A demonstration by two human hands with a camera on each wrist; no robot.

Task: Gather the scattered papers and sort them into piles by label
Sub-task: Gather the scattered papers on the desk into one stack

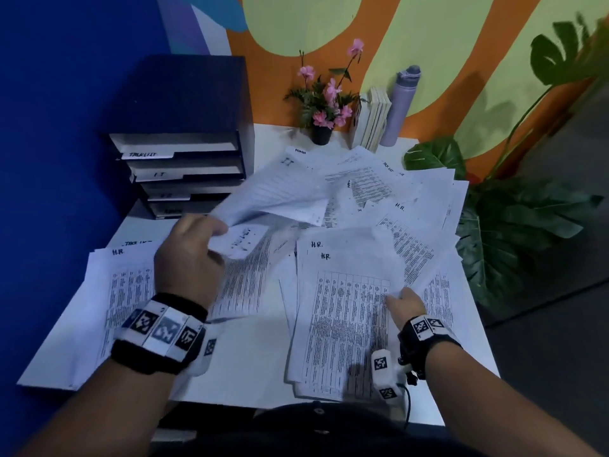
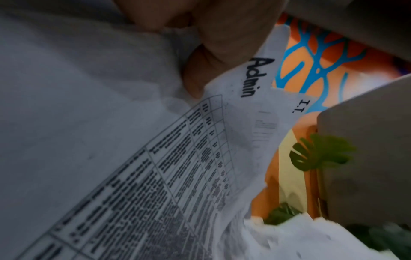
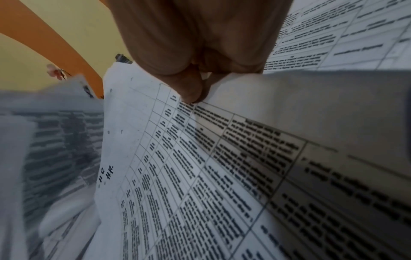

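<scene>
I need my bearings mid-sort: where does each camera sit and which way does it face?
Head: above the desk, looking down; both forearms and hands show.
Left wrist: under the left hand, facing its lifted Admin sheet.
Right wrist: along the right hand, facing the H.R. sheet it pinches.
Shared: head and right wrist both show that sheet.

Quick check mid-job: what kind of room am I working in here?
Most likely an office desk in a decorated workspace. A stacked letter tray with labelled tiers stands at the left, printed forms marked H.R. cover the white desk, and books stand against a painted mural wall.
</scene>
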